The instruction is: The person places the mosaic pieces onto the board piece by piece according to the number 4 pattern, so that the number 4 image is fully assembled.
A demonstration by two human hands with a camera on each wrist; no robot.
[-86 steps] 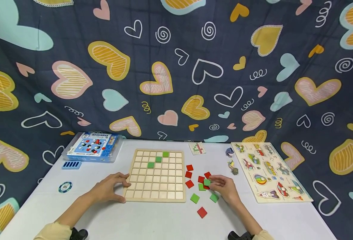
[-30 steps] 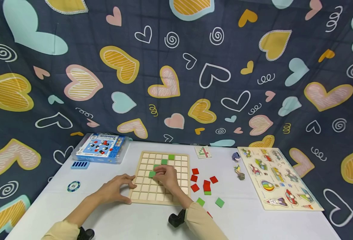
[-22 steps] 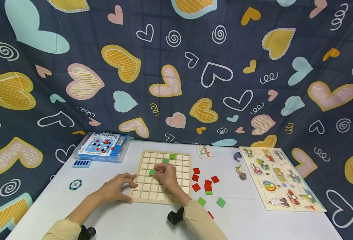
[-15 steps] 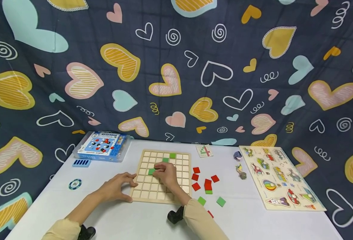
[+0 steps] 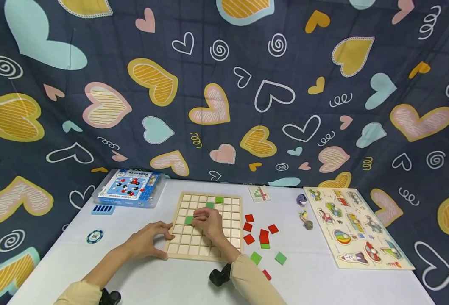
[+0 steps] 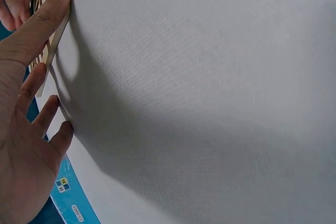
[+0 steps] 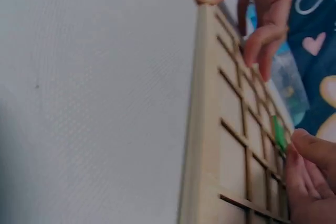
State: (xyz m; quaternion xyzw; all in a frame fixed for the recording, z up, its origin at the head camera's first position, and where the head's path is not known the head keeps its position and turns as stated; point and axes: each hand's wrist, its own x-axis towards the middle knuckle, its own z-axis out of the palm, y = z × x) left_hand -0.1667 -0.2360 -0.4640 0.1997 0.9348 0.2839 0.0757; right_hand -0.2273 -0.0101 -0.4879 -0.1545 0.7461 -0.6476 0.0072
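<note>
A wooden grid board (image 5: 178, 251) lies flat on the table. My left hand (image 5: 148, 240) rests against its left side; in the left wrist view the thumb (image 6: 44, 22) presses the near corner while the other fingers are spread. Over the board, my right hand (image 5: 208, 222) pinches a green square tile (image 5: 189, 220) at its right edge. The right wrist view shows that tile (image 7: 278, 132) at the fingertips, low over the cells. Two further green tiles sit in cells toward the back, one at the top row (image 5: 219, 200). My right hand hides part of the grid.
Loose red tiles (image 5: 249, 239) and green tiles (image 5: 280, 258) lie right of the board. A pattern card (image 5: 260, 193) is behind them. Small figurines (image 5: 303, 216) and a picture puzzle board (image 5: 355, 231) stand right; a boxed set (image 5: 129, 186) and a round chip (image 5: 95, 237) are left.
My right hand has come from the loose tiles to the board with a green tile, and lately shifted it slightly left. My left hand has stayed at the board's side.
</note>
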